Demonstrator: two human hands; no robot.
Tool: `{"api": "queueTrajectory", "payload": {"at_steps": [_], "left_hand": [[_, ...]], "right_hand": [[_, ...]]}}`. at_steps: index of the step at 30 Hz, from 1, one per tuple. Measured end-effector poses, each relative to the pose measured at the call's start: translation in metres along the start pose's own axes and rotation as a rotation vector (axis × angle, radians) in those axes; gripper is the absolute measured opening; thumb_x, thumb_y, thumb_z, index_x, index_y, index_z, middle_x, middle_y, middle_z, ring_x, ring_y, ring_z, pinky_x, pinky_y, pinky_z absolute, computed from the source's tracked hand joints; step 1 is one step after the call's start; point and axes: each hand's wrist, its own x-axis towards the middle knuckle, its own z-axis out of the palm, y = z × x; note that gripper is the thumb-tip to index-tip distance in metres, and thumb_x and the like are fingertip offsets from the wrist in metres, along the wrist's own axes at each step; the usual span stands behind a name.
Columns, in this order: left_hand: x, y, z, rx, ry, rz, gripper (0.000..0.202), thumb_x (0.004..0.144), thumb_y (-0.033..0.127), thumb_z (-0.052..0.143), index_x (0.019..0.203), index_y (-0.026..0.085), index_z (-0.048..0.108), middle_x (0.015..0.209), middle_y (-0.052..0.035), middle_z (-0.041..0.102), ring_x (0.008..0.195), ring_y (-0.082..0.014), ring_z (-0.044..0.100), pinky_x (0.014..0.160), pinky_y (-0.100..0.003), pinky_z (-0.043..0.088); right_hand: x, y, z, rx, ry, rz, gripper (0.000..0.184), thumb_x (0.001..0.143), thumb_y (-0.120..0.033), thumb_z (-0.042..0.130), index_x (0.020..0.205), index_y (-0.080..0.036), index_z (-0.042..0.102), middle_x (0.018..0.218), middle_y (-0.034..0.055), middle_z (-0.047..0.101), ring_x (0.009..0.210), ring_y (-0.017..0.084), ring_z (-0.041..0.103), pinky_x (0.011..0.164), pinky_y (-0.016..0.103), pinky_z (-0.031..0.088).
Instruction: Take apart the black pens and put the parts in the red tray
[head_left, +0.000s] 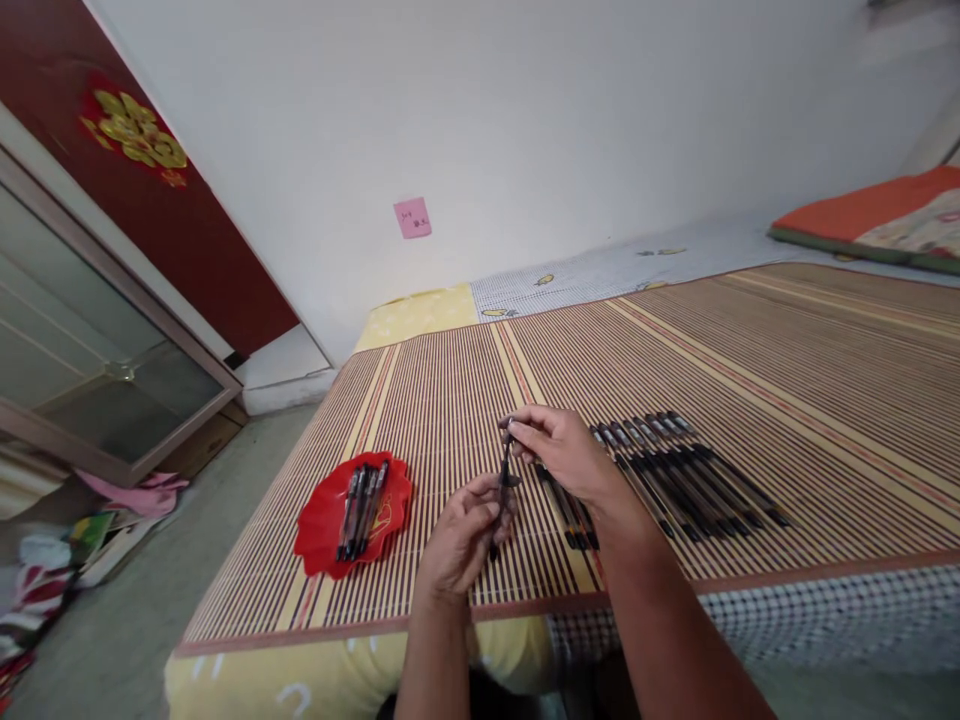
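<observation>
Left hand: in the head view, the left hand [465, 530] is holding the lower part of a pen [504, 478], the fingers bending narrowly around it.
Right hand: the right hand [566, 450] is pinching the upper end of the same pen between thumb and fingertips, with almost no gap.
Pen: it is standing nearly upright between the two hands, leaning a little; whether its lower end is touching the mat [435, 400], I cannot tell.
Slipping risk: the right hand is gripping only a small end, so an uneven pull could, I think, cause the pen to slip and fall on the mat.
Rolling risk: the right forearm [660, 590] is crossing near the row of pens [667, 475]; if it is brushing them, they could be rolling out of line.
Behind the wrist: a few other pens [559, 505] are lying partly hidden, so a bump there could be happening unseen.
Red plate: the red plate [309, 545] is holding several pens [365, 505], left of the left hand; its wavy rim is standing in the way of a low sideways reach.
Further around: a pink note [413, 217] is hanging on the wall [570, 120], and an orange quilt [840, 205] is lying far right.
</observation>
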Motion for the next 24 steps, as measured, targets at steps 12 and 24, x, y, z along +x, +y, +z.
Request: {"api": "queueTrajectory", "payload": {"at_steps": [12,24], "left_hand": [[0.002,0.001,-0.003,-0.124,0.016,0.029,0.031,0.074,0.019,0.079,0.102,0.011,0.068,0.082,-0.0061,0.067,0.067,-0.012,0.06,0.052,-0.019,0.044],[0.003,-0.002,0.002,-0.19,0.109,-0.002,0.042,0.067,0.018,0.085,0.104,0.009,0.068,0.076,-0.0047,0.065,0.058,-0.0074,0.054,0.042,-0.014,0.034]], "right_hand": [[-0.001,0.0,0.001,-0.234,-0.12,-0.002,0.025,0.088,-0.038,0.057,0.078,-0.02,0.071,0.075,0.0024,0.068,0.073,0.018,0.06,0.067,0.03,0.044],[0.004,0.014,-0.003,0.045,0.045,0.122,0.031,0.089,-0.039,0.056,0.107,-0.022,0.074,0.104,0.0091,0.074,0.09,0.02,0.067,0.073,0.033,0.051]]}}
